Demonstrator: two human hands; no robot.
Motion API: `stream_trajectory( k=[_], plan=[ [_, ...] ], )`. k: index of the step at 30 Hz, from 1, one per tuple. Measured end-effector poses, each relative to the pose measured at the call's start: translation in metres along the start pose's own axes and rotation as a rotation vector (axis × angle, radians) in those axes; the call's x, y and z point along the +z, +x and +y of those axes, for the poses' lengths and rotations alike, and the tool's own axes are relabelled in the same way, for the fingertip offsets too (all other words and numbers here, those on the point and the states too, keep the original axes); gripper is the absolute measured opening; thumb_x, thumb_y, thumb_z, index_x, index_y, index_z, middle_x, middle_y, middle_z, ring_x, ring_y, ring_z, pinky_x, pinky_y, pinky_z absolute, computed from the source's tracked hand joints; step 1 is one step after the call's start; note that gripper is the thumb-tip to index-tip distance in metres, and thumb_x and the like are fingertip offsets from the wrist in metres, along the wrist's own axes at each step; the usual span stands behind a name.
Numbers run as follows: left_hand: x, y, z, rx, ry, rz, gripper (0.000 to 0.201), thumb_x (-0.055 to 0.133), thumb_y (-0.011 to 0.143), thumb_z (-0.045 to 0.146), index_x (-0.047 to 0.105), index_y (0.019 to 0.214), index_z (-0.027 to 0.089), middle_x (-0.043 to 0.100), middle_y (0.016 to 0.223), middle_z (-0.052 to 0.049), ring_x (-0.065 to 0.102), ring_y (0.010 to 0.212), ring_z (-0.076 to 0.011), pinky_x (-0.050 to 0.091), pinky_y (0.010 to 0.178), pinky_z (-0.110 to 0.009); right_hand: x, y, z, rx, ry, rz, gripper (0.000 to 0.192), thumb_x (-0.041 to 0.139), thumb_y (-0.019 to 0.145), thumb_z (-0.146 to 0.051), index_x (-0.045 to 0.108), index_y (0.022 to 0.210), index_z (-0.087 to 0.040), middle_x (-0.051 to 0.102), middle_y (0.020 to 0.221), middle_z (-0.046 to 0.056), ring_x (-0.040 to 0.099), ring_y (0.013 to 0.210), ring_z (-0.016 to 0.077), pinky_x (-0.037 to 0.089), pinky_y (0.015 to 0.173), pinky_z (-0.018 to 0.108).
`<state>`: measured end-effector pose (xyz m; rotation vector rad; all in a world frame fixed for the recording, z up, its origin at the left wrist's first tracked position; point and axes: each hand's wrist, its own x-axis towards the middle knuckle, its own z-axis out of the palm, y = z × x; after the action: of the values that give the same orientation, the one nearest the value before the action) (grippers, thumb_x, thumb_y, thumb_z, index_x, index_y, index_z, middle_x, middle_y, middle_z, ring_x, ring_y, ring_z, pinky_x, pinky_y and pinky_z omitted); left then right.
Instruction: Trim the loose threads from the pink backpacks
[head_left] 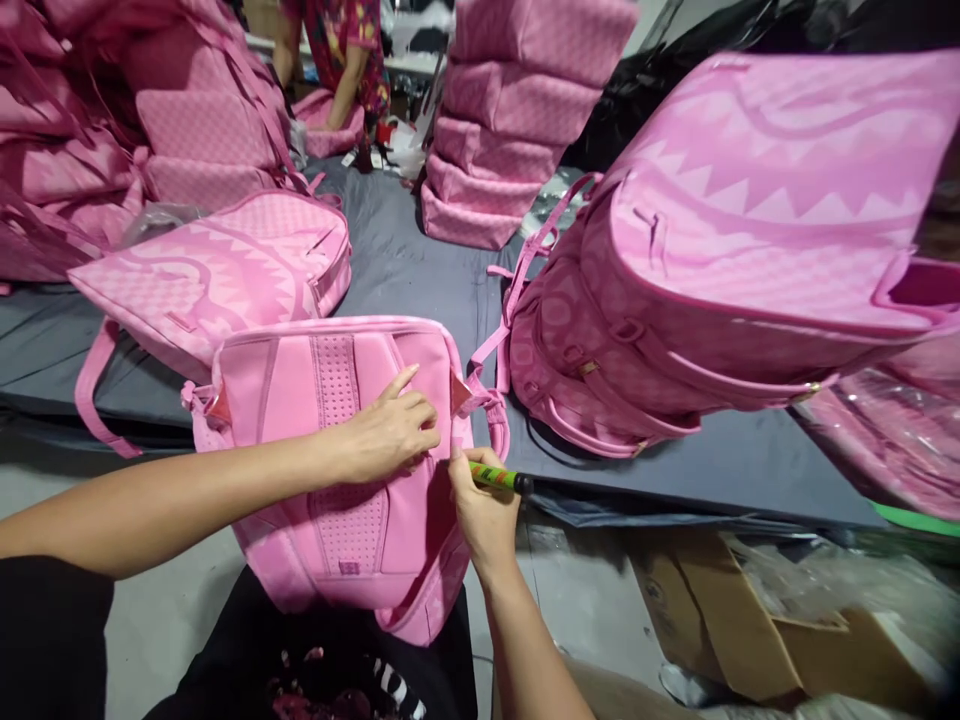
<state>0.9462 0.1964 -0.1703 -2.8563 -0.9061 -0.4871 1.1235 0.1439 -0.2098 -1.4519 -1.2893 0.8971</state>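
Observation:
A pink backpack [295, 400] leans upright against the table edge over my lap. Its padded back panel, with a perforated centre strip, faces me. My left hand [391, 432] presses on the right part of this panel, fingers curled and thumb pointing up; the fingertips are partly hidden. In my right hand [486, 505] is a green marker pen [495, 477], its black end pointing right. That hand is at the backpack's right side edge, and the pen's other end is hidden behind my fingers.
Another pink backpack [225, 265] lies behind on the grey-covered table [390, 235]. To the right stands a pile of pink backpacks [720, 240]; farther back is a stack of pink bags [495, 150]. Across the table a person [352, 60] handles a pink bag. Cardboard [712, 610] lies below right.

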Motion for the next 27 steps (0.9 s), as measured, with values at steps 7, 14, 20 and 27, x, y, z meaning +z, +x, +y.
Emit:
stream_trajectory(
  k=[7,14,20,27],
  plan=[
    [-0.004,0.0,0.003,0.004,0.11,-0.012,0.007,0.061,0.088,0.018,0.065,0.082,0.019,0.064,0.086,-0.003,0.057,0.086,-0.0196,0.024,0.113,-0.06,-0.002,0.0,-0.007,-0.018,-0.025,-0.05,0.035,0.06,0.085,-0.05,0.055,0.068,-0.019,0.049,0.058,-0.004,0.045,0.053,0.0114,0.036,0.052,0.024],
    [-0.04,0.018,-0.01,0.0,0.247,-0.274,0.018,0.075,0.078,0.029,0.066,0.084,0.014,0.068,0.081,-0.008,0.059,0.079,-0.0213,0.039,0.079,-0.036,-0.012,-0.006,0.003,-0.077,-0.116,-0.126,0.031,0.059,0.086,-0.047,0.06,0.073,-0.019,0.052,0.055,-0.004,0.047,0.049,0.0121,0.036,0.049,0.024],
    [-0.098,0.018,0.018,-0.192,0.169,-0.386,0.033,0.078,0.074,0.045,0.069,0.076,0.014,0.072,0.076,-0.007,0.064,0.069,-0.02,0.037,0.066,-0.031,-0.031,-0.018,-0.023,-0.48,-0.041,-0.025,0.038,0.061,0.09,-0.039,0.064,0.121,-0.017,0.074,0.106,0.009,0.072,0.088,0.0203,0.057,0.078,0.03],
    [-0.173,-0.006,0.076,-0.597,0.076,-0.146,0.04,0.066,0.083,0.055,0.069,0.081,0.015,0.07,0.074,-0.006,0.065,0.067,-0.0208,0.035,0.058,-0.027,-0.021,-0.02,-0.089,-0.967,-0.008,-0.009,0.041,0.061,0.091,-0.021,0.057,0.132,-0.024,0.074,0.108,0.006,0.072,0.094,0.0204,0.059,0.086,0.035]
  ],
)
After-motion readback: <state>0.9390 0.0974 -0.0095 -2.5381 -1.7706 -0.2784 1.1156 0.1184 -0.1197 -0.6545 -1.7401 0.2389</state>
